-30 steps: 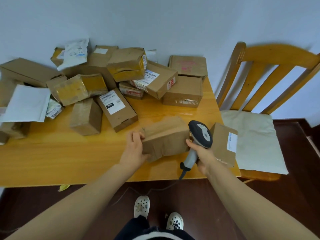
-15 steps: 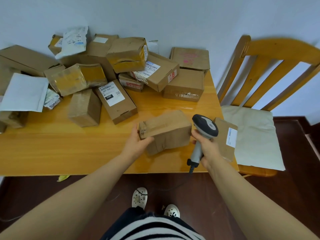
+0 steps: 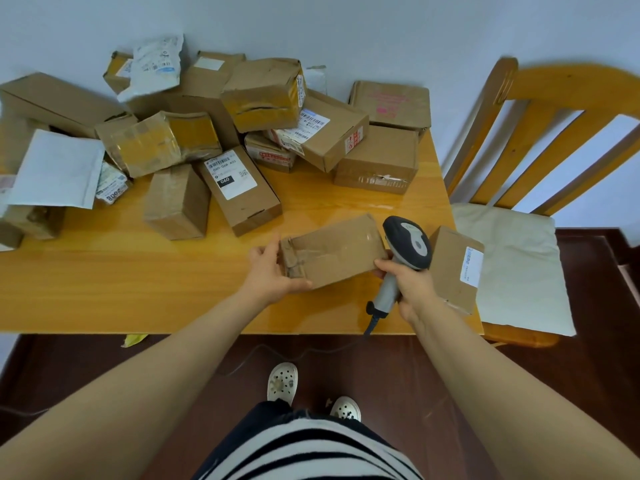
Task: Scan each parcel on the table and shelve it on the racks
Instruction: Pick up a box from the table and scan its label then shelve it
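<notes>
A taped brown cardboard parcel [image 3: 337, 252] is held just above the wooden table [image 3: 138, 292] near its front right. My left hand [image 3: 272, 270] grips its left end, thumb under the front edge. My right hand [image 3: 408, 282] holds a grey and black barcode scanner [image 3: 407, 247] by its handle, and its fingertips touch the parcel's right end. No label shows on the parcel's visible faces. Another brown parcel [image 3: 455, 268] with a white label sits at the table's right edge, just right of the scanner.
Several cardboard parcels and white mailers [image 3: 57, 169] are piled along the table's back and left. A labelled box [image 3: 239, 190] lies just behind my left hand. A wooden chair [image 3: 554, 140] with a pale cushion [image 3: 512, 268] stands right of the table. The scanner cable [image 3: 298, 355] trails over the dark floor.
The parcel has been turned and lifted slightly between my hands, its taped end now toward my left hand. My right hand with the scanner has stayed at the parcel's right end.
</notes>
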Tool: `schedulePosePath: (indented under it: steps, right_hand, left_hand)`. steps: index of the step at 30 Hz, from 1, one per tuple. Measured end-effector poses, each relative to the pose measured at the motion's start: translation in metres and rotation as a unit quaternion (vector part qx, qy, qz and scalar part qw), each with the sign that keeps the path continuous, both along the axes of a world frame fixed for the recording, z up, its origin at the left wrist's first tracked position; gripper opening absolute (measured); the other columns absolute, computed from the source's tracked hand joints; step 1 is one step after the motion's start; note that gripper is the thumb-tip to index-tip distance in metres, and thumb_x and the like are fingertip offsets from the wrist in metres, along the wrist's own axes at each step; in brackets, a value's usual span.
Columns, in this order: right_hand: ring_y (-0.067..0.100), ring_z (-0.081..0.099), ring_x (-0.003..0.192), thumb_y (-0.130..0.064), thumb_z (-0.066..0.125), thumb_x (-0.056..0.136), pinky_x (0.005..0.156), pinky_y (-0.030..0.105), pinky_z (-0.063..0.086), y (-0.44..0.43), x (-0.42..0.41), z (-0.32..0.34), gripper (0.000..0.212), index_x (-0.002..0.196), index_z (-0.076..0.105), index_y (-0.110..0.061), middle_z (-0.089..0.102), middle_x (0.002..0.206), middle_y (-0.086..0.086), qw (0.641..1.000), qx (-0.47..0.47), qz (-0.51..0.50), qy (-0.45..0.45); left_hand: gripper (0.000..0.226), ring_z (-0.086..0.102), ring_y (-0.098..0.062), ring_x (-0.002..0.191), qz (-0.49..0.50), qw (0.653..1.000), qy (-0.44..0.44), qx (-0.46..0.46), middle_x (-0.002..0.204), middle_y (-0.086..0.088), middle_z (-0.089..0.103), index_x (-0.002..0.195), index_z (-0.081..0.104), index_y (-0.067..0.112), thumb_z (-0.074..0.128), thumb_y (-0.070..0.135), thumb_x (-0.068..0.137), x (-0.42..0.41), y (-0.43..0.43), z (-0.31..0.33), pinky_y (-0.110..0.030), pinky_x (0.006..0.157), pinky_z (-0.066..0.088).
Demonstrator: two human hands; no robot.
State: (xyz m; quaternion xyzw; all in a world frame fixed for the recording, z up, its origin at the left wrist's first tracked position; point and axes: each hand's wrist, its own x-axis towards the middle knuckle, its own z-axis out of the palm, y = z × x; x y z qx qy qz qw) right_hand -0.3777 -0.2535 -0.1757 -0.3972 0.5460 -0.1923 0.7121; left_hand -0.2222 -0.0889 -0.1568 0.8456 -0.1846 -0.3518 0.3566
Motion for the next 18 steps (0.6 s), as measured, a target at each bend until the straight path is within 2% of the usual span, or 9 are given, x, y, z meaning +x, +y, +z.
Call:
schedulePosePath:
  steps: [3,6,8,10,14,16,18]
  right_hand:
    - [0.024,0.059,0.088,0.001,0.074,0.078,0.085,0.044,0.051,0.005,-0.015,-0.006,0.022,0.092,0.063,-0.012,0.063,0.088,0.004,1.000,0.010,-0.009,0.020]
    - [0.023,0.060,0.094,-0.004,0.076,0.078,0.084,0.042,0.052,0.014,-0.031,-0.011,0.035,0.110,0.064,-0.011,0.065,0.099,0.005,0.999,0.034,-0.035,0.006]
    - [0.021,0.060,0.091,-0.005,0.073,0.081,0.080,0.041,0.051,0.019,-0.038,-0.011,0.023,0.101,0.066,-0.013,0.066,0.098,0.004,0.997,0.053,-0.049,-0.019]
    - [0.020,0.059,0.093,-0.007,0.071,0.083,0.077,0.041,0.051,0.022,-0.039,-0.010,0.014,0.093,0.066,-0.015,0.065,0.097,0.003,0.996,0.063,-0.051,-0.031]
    - [0.020,0.059,0.101,-0.008,0.072,0.082,0.085,0.042,0.051,0.024,-0.040,-0.008,0.014,0.092,0.067,-0.016,0.066,0.098,0.001,0.994,0.064,-0.074,-0.042]
    - [0.022,0.059,0.106,-0.008,0.074,0.081,0.084,0.039,0.051,0.025,-0.043,-0.010,0.020,0.099,0.066,-0.014,0.066,0.101,0.002,0.994,0.060,-0.085,-0.043]
    - [0.023,0.058,0.107,-0.008,0.076,0.079,0.087,0.039,0.050,0.026,-0.046,-0.012,0.027,0.102,0.063,-0.014,0.065,0.099,0.000,0.993,0.044,-0.101,-0.035]
  left_hand:
    - [0.095,0.043,-0.019,0.116,-0.019,0.998,-0.066,0.010,0.119,0.001,0.027,0.134,0.037,0.017,0.092,0.023,0.057,-0.015,0.004,-0.004,-0.038,0.106,0.042]
    - [0.074,0.041,-0.018,0.110,-0.036,0.989,-0.139,0.027,0.112,0.003,0.026,0.119,0.041,0.016,0.089,0.019,0.063,-0.035,0.011,-0.015,-0.029,0.100,0.039]
    - [0.065,0.043,-0.021,0.112,-0.043,0.986,-0.159,0.026,0.112,0.002,0.025,0.115,0.042,0.014,0.086,0.016,0.067,-0.045,0.016,-0.023,-0.024,0.095,0.036]
    - [0.062,0.043,-0.022,0.114,-0.052,0.984,-0.168,0.021,0.114,0.001,0.025,0.115,0.044,0.013,0.084,0.014,0.068,-0.050,0.020,-0.029,-0.022,0.093,0.035]
    - [0.059,0.040,-0.020,0.119,-0.090,0.984,-0.154,0.016,0.120,0.000,0.025,0.115,0.043,0.015,0.082,0.024,0.071,-0.055,0.023,-0.031,-0.017,0.091,0.032]
    - [0.062,0.038,-0.020,0.121,-0.107,0.978,-0.175,0.025,0.124,-0.001,0.028,0.118,0.042,0.016,0.077,0.040,0.073,-0.054,0.024,-0.028,-0.023,0.096,0.034]
    - [0.067,0.029,-0.023,0.131,-0.108,0.968,-0.225,0.029,0.137,-0.008,0.030,0.130,0.040,0.016,0.064,0.053,0.079,-0.048,0.020,-0.022,-0.032,0.106,0.029]
